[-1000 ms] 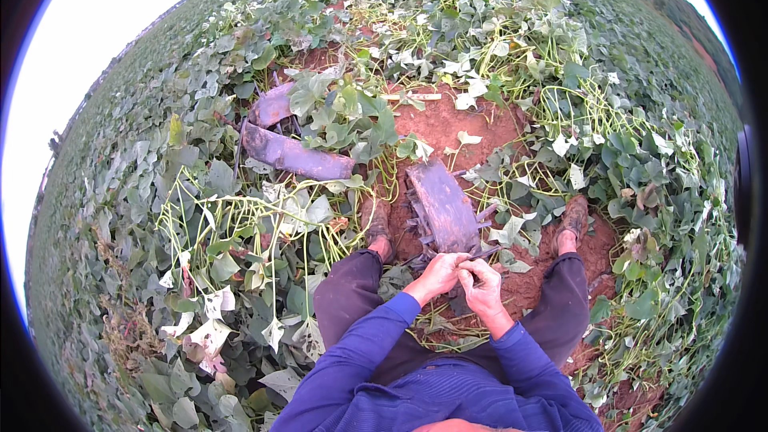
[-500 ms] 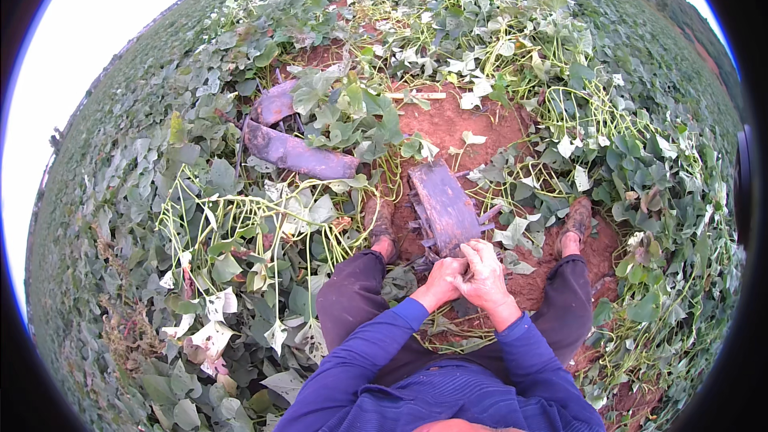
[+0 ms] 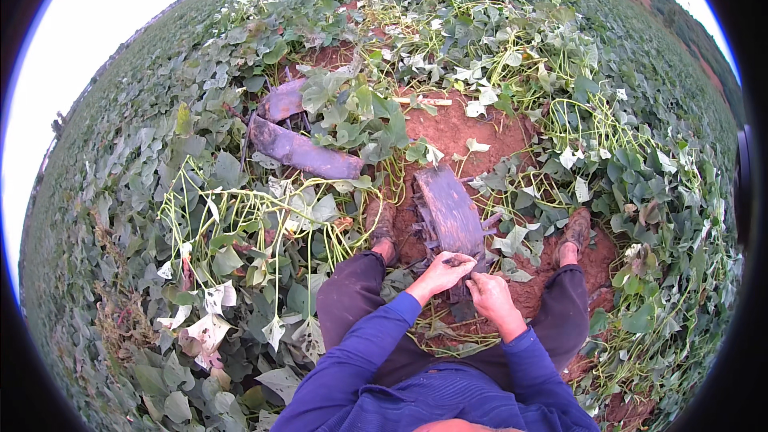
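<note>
Between my feet on the soil lies a dark, curved, flat-topped piece [image 3: 450, 202] with thin prongs jutting from its sides. It looks like worn metal or hard plastic. Both my hands are over its near end. My left hand [image 3: 442, 274] is closed in a pinch, with a small dark bit at its fingertips, too small to name. My right hand [image 3: 491, 296] is just to the right and a little nearer, fingers curled and pressed together. Whatever its fingertips hold is hidden. Two similar dark curved pieces [image 3: 304, 154] lie among the leaves at the upper left.
Dense leafy vines [image 3: 232, 272] spread all around. Reddish bare soil [image 3: 464, 130] shows ahead of the piece. Pale cut stems [image 3: 596, 124] lie heaped at the right. My left shoe [image 3: 382, 224] and right shoe [image 3: 574, 232] stand either side. A pale stick [image 3: 424, 102] lies farther ahead.
My hands, clasped together before, have come apart. The right hand has moved slightly nearer and to the right, and a small dark bit now shows at my left fingertips.
</note>
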`<act>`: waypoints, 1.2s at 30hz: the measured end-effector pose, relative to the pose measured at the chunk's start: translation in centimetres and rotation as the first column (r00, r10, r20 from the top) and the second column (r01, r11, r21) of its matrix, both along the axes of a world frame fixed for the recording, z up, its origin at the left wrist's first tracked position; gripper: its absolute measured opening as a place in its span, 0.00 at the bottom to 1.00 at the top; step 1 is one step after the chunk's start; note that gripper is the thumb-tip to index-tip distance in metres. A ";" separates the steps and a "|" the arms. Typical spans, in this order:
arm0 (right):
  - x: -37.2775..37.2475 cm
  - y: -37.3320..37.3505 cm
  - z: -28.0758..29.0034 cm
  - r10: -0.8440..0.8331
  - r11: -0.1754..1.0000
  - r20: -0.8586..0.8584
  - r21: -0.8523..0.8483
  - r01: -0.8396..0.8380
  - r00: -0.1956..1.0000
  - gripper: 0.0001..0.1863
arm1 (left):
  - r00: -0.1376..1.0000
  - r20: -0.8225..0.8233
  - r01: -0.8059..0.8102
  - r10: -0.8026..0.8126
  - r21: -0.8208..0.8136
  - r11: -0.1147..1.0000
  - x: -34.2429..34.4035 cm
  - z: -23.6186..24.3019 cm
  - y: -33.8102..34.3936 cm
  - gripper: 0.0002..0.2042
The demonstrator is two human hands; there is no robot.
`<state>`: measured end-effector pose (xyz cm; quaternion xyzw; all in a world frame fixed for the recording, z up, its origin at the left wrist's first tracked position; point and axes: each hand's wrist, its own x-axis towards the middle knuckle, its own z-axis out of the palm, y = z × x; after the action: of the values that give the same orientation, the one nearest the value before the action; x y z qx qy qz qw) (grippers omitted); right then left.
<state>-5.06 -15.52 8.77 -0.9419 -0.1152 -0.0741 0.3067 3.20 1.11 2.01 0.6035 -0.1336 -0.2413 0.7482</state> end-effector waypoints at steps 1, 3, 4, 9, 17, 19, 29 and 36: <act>0.1 0.3 -0.3 -0.014 0.999 -0.010 0.039 0.014 1.000 0.10 | 0.999 -0.038 0.024 -0.023 0.024 0.999 0.1 0.4 0.0 0.09; -0.1 0.1 -0.3 -0.081 0.984 -0.142 0.149 0.102 0.987 0.10 | 0.991 -0.115 0.074 -0.065 0.070 0.995 0.2 1.3 0.3 0.08; 0.1 0.4 -0.1 -0.098 0.969 -0.208 0.204 0.141 0.973 0.10 | 0.997 -0.058 0.060 -0.058 0.032 0.998 0.0 1.2 0.3 0.08; 2.1 -1.0 -1.5 -0.022 0.916 -0.376 0.364 0.169 0.926 0.09 | 0.993 0.091 0.074 -0.082 0.087 0.993 -0.1 0.7 0.4 0.12; 4.1 -1.5 -2.5 0.063 0.921 -0.318 0.383 0.067 0.946 0.14 | 0.915 0.393 0.014 -0.093 0.200 0.980 -0.4 1.7 0.8 0.22; 4.6 -2.2 -2.9 0.112 0.916 -0.358 0.400 0.043 0.927 0.16 | 0.881 0.457 -0.011 -0.119 0.272 0.962 -0.6 2.7 0.8 0.23; 6.3 -2.0 -2.4 0.266 0.858 -0.471 0.513 0.016 0.841 0.22 | 0.774 0.616 -0.095 -0.149 0.346 0.933 -0.3 2.6 1.5 0.19; 6.2 -1.6 -3.6 0.319 0.809 -0.408 0.587 -0.023 0.855 0.22 | 0.702 0.694 -0.154 -0.157 0.364 0.918 -0.1 2.2 1.2 0.20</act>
<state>1.14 -17.16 5.19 -0.7816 -0.0944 0.1642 0.5944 3.07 2.30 4.25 0.7874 -0.3606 -0.0121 0.4998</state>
